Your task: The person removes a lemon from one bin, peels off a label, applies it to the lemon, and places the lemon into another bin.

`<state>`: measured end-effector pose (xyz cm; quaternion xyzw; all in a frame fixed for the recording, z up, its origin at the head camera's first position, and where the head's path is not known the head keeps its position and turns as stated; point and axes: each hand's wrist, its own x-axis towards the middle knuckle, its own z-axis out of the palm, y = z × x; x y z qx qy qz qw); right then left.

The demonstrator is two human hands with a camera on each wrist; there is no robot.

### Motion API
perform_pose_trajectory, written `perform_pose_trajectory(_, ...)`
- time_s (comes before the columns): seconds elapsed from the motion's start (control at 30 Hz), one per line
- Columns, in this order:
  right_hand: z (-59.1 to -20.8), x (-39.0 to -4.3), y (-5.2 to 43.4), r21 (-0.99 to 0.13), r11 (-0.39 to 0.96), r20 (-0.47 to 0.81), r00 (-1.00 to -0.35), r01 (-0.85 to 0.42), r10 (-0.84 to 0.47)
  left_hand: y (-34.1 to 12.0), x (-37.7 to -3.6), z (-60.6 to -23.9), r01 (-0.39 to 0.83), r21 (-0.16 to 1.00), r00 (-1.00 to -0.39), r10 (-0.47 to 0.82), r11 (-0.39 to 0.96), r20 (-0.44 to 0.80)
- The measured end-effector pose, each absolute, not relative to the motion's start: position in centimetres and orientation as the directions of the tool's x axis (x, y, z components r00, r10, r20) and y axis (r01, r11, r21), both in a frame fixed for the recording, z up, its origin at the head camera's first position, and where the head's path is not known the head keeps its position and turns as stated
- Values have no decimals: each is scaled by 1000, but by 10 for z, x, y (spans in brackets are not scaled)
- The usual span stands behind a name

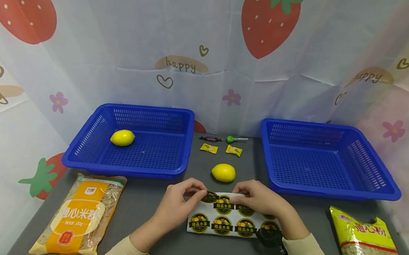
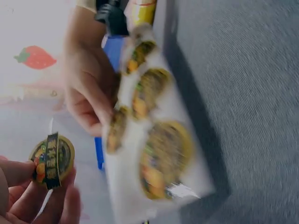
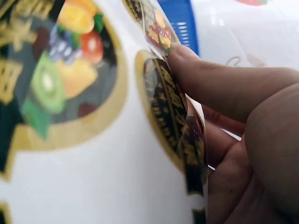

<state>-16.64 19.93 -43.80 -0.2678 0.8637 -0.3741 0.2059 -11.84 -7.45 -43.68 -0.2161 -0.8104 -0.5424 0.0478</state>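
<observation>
Left hand (image 1: 180, 201) pinches a sticker (image 2: 52, 161), just clear of the sheet (image 1: 234, 217) gripped beside it by the right hand (image 1: 261, 197), and a light, edge-only pinch should keep it flat and clean!

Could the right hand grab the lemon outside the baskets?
Probably, though the right hand would first have to release the sticker sheet; the lemon lies close by with nothing visible between.

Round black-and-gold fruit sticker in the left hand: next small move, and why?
Probably move the left hand toward the yellow lemon just beyond the white sticker sheet: the sticker it pinches looks free of the sheet, and the right hand holds that sheet.
</observation>
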Motion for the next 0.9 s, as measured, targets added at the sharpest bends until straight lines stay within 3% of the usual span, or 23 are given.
perform_pose_trajectory(0.13,-449,-171,195,-746,595,-153,-793,-299,-589,-75,-118,-436,195,959,-940,317,204,124)
perform_pose_trajectory(0.23,-460,-175,191,-718,626,-121,-832,-304,-542,-76,-119,-437,106,980,-941,335,170,44)
perform_pose_trajectory(0.5,-482,-176,173,-512,829,-50,-955,-227,-292,-71,-117,-440,83,982,-932,362,172,15)
perform_pose_trajectory(0.7,-485,-172,164,-350,911,20,-974,-218,-225,-69,-119,-443,98,977,-940,341,192,27)
perform_pose_trajectory(0.9,-482,-172,163,-307,934,2,-981,-185,-194,-69,-120,-446,90,978,-939,344,189,20)
